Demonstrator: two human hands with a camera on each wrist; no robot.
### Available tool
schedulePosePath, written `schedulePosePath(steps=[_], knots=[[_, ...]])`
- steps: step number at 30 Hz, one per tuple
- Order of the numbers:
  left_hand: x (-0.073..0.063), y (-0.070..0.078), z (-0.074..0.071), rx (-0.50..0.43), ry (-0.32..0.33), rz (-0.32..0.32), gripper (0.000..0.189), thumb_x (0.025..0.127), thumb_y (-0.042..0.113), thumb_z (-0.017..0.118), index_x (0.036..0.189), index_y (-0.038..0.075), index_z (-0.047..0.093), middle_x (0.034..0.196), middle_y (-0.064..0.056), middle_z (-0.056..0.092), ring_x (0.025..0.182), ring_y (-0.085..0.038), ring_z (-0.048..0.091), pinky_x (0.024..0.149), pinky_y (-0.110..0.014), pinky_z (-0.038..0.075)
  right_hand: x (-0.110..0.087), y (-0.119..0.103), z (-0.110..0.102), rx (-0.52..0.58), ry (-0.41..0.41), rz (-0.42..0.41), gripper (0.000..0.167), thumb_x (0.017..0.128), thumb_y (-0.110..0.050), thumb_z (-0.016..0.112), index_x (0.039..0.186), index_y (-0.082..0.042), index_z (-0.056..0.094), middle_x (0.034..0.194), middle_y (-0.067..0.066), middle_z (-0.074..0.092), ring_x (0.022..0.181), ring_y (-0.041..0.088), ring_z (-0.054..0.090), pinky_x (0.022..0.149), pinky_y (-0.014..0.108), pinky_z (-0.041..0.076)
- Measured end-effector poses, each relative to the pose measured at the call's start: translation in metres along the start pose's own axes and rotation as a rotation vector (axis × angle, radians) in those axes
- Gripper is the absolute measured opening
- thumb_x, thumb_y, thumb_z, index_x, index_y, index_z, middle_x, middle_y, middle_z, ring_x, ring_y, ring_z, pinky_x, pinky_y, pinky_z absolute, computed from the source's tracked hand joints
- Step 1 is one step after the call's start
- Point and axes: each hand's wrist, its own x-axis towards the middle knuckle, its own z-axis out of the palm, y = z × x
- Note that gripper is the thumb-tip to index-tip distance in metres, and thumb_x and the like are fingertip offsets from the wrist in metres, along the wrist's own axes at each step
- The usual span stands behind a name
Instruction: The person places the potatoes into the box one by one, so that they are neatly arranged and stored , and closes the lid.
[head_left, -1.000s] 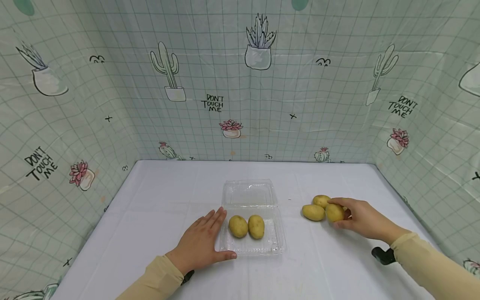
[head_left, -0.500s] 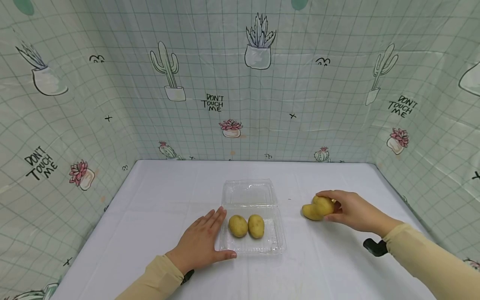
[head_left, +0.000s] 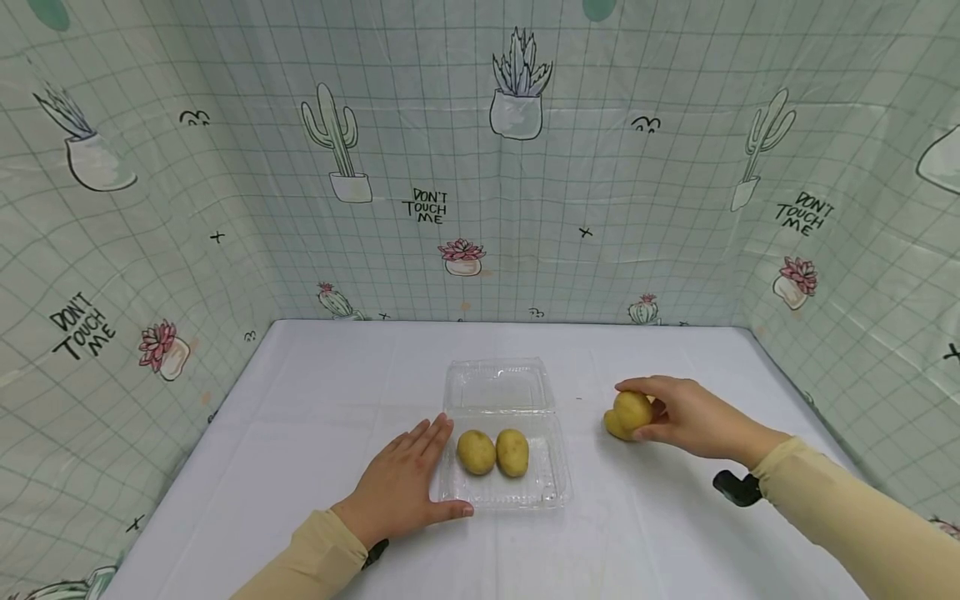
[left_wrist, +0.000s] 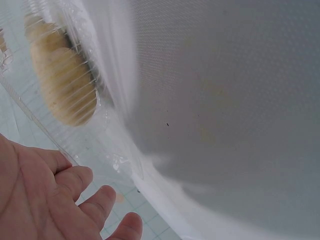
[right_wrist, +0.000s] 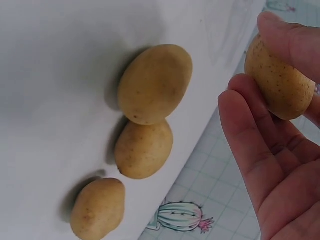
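My right hand (head_left: 697, 419) grips a yellow potato (head_left: 632, 410) between thumb and fingers, raised over the table. Part of another potato (head_left: 615, 427) shows just beneath it in the head view. From the right wrist, three potatoes lie on the table: a large one (right_wrist: 155, 84), a second (right_wrist: 144, 150) that seems to adjoin it, and a third (right_wrist: 98, 209) set apart. Straight-fingered, my left hand (head_left: 402, 482) rests at the left edge of a clear plastic clamshell box (head_left: 547, 475). Two potatoes, one left (head_left: 476, 452) and one right (head_left: 513, 453), sit side by side in its base.
The box's hinged lid (head_left: 498, 387) lies folded back, away from me. A white cloth (head_left: 360, 367) covers the table. Patterned fabric walls (head_left: 510, 192) enclose its back and both sides.
My right hand has lifted its potato and carried it left, over the potatoes beside it. The left hand and the box have stayed where they were.
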Motion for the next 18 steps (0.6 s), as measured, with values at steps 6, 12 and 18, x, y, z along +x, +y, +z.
schedulePosePath(steps=[6, 12, 18], knots=[[0.001, 0.0, 0.0, -0.009, 0.004, 0.0, 0.113, 0.081, 0.084, 0.049, 0.156, 0.003, 0.029, 0.161, -0.012, 0.028, 0.146, -0.031, 0.028, 0.114, -0.05, 0.028, 0.009, -0.008, 0.003, -0.006, -0.011, -0.019, 0.061, 0.081, -0.014, 0.085, 0.136, -0.011, 0.059, 0.117, -0.002, 0.063, 0.089, 0.013, 0.061, 0.076, 0.027, 0.055], [0.001, 0.0, 0.0, -0.007, 0.008, -0.004, 0.113, 0.081, 0.083, 0.052, 0.156, 0.003, 0.029, 0.161, -0.012, 0.029, 0.146, -0.031, 0.028, 0.114, -0.05, 0.028, 0.021, -0.017, 0.008, -0.011, -0.031, -0.043, 0.061, 0.081, -0.014, 0.085, 0.136, -0.012, 0.059, 0.114, -0.004, 0.063, 0.089, 0.013, 0.06, 0.077, 0.029, 0.055], [0.001, 0.0, 0.001, 0.006, 0.007, -0.002, 0.112, 0.081, 0.081, 0.054, 0.156, 0.003, 0.029, 0.161, -0.012, 0.029, 0.146, -0.031, 0.029, 0.114, -0.05, 0.029, 0.032, -0.026, 0.014, -0.023, -0.06, -0.08, 0.06, 0.082, -0.015, 0.084, 0.136, -0.012, 0.058, 0.115, -0.003, 0.062, 0.085, 0.008, 0.061, 0.075, 0.026, 0.054]])
